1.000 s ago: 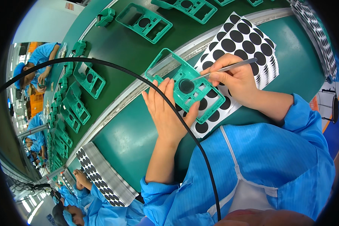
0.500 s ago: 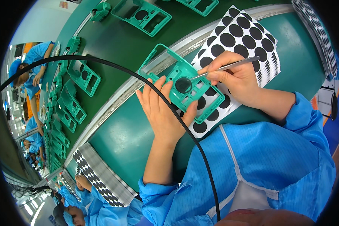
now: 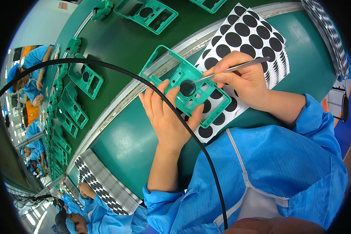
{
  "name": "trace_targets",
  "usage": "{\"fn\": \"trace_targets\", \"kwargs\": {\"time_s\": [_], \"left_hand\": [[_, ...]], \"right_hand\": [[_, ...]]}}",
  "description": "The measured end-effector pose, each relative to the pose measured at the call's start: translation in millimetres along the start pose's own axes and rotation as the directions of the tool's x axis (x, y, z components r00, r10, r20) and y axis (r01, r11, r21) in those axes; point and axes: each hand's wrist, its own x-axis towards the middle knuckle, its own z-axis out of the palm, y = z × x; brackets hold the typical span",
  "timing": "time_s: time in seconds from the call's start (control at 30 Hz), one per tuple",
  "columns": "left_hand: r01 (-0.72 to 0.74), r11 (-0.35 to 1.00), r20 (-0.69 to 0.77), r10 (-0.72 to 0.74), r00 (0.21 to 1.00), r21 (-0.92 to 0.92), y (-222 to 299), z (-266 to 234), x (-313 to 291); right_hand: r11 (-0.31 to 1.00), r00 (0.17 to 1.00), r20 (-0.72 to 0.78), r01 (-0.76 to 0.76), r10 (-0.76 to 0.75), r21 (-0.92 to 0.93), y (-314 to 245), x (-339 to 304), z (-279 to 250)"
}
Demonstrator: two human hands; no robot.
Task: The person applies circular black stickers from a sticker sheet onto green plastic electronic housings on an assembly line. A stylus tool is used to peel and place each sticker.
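My left hand (image 3: 165, 117) grips the near side of a green plastic housing (image 3: 218, 113), fingers along its left edge and thumb at its lower edge. The housing is tilted over the bench and the sticker sheets. A black round sticker (image 3: 187, 88) covers the circular spot in its middle. In my right hand (image 3: 243, 80) is a pair of metal tweezers (image 3: 238, 67), pinched between thumb and fingers. The tips meet the upper right rim of the black disc; whether they hold its edge is too small to tell. Under the housing spreads a stack of white sheets with black round stickers (image 3: 257, 41).
Beyond a metal rail, a green conveyor belt (image 3: 117, 50) carries more green housings (image 3: 146, 15). Another sticker stack (image 3: 105, 183) lies at the left, a further one (image 3: 327, 35) at the far right. A black cable (image 3: 206, 156) arcs across the view. Co-workers (image 3: 31, 74) sit along the left.
The housing and both hands have shifted very slightly left. My grips and the tweezers' place at the disc's rim look the same. At the far left, a co-worker's arms have moved.
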Motion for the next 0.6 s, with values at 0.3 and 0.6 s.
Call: {"fn": "trace_targets", "kwargs": {"time_s": [0.3,0.6], "left_hand": [[0.007,0.998,-0.020,-0.008,1.000,-0.067,-3.3,2.4,1.3],[-0.007,0.999,-0.024,0.005,1.000,-0.052,-3.9,2.6,1.2]], "right_hand": [[0.997,0.998,0.010,0.058,-0.058,0.042,5.6,1.6,-1.4],[1.000,1.000,0.013,0.005,-0.005,0.003,5.0,1.3,0.0]]}}
